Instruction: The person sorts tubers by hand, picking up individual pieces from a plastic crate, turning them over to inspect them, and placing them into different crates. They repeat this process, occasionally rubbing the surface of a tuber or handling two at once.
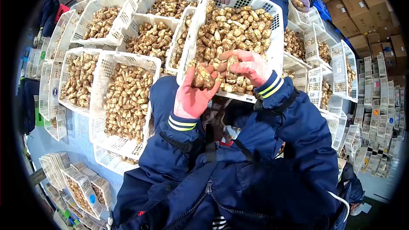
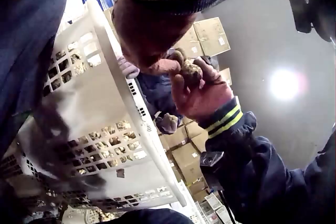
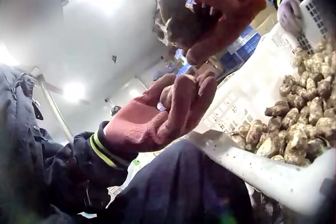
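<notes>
I observe the left hand (image 1: pixel 190 100) with fingers curled round knobbly tubers (image 1: pixel 203 78) and the right hand (image 1: pixel 257 71) pinching a single tuber (image 1: pixel 232 66), both at the near rim of the large white crate (image 1: pixel 277 34). I judge each piece light, stiff and gritty, its skin easily scuffed, best gripped round the middle. That crate holds a similar heap; a filled crate (image 1: pixel 98 110) stands left of it, further stocked crates (image 1: pixel 338 66) right.
</notes>
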